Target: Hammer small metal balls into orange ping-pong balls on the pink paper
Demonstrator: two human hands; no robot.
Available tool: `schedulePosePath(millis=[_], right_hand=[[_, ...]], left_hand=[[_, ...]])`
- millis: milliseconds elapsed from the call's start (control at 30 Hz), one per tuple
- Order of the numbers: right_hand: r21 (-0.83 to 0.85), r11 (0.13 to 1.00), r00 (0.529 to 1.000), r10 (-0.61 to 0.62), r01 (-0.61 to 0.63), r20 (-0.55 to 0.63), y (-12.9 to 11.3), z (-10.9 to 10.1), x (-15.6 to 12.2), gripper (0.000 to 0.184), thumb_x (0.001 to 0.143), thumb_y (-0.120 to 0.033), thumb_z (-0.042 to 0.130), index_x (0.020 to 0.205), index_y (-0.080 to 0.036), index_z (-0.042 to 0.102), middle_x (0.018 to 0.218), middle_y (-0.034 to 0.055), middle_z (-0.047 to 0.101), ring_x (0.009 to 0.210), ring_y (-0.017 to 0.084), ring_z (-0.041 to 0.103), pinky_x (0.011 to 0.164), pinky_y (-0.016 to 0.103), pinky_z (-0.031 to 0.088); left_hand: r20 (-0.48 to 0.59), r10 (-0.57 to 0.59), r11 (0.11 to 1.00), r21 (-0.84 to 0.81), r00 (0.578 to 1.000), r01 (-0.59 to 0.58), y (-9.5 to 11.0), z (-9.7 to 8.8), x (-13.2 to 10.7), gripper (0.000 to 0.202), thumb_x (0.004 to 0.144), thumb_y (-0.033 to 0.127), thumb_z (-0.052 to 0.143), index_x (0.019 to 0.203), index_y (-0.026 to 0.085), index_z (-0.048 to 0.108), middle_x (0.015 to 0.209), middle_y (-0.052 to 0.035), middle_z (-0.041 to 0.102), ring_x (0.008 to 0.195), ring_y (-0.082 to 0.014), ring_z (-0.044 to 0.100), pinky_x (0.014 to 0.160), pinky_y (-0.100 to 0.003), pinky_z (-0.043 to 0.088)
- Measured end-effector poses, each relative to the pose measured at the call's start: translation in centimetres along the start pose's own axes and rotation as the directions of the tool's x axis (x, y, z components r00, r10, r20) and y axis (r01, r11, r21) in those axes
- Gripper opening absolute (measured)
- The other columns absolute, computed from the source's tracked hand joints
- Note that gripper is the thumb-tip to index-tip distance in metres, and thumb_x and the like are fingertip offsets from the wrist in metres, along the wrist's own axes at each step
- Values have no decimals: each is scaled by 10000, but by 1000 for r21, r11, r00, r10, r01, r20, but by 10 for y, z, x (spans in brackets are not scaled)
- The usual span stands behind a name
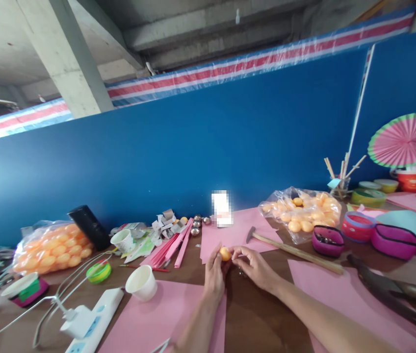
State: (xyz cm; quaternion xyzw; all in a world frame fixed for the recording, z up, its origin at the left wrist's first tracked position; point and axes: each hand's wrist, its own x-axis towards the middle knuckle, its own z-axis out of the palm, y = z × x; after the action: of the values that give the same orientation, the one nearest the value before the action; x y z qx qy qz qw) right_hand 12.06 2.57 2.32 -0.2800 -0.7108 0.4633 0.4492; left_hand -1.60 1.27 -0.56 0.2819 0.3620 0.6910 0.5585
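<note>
My left hand (214, 274) is closed around a small orange ball (224, 253), holding it up over the brown table. Just right of the ball, my right hand (255, 267) has its thumb and fingertips pinched together close to the ball's side. Whatever lies between those fingertips is too small to make out. Under the right hand, a few small shiny metal pieces (243, 272) show on the table. A hammer (296, 251) with a wooden handle lies beyond and to the right of my hands. Pink paper sheets (171, 314) lie on both sides.
Bags of orange balls stand at left (55, 247) and right (303, 211). A white paper cup (141, 283) and a power strip (97, 321) are at left. Purple containers (395, 241) and a dark curved tool (388, 294) lie right. A blue partition (208, 147) rises behind.
</note>
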Motion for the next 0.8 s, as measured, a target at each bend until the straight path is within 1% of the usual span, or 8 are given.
schedulePosePath(millis=[200,400,533,800], right_hand=[[-10,1000,1000,5,-5,12,-2,-1,0,103,801,-284,490,788,-188,523,1073,52,572,845,151,575,793,305,461],[-51,999,1000,9,-10,-16,-3,-1,0,119,799,-302,485,783,-190,525,1079,57,572,914,172,564,814,313,455],[-33,999,1000,-2,2,-7,-4,-2,0,114,809,-296,473,788,-193,518,1090,56,569,906,167,569,807,305,453],[-11,1000,1000,-1,1,-18,-3,-1,1,141,802,-325,488,783,-189,519,1089,60,572,929,172,566,813,304,450]], left_hand=[[-16,-19,1000,-19,1000,18,1,2,0,451,703,266,619,1131,159,527,1042,-104,605,961,-214,574,853,-358,454],[-18,-37,999,-27,999,36,3,4,0,426,708,265,625,1108,147,537,995,-107,620,923,-204,592,869,-372,447],[-9,-37,999,13,999,37,5,5,-1,428,699,282,638,1091,134,549,984,-112,628,929,-211,591,873,-373,445],[-19,-28,995,98,999,30,6,5,-3,492,690,328,641,1126,126,534,983,-120,635,930,-226,594,868,-377,445]])
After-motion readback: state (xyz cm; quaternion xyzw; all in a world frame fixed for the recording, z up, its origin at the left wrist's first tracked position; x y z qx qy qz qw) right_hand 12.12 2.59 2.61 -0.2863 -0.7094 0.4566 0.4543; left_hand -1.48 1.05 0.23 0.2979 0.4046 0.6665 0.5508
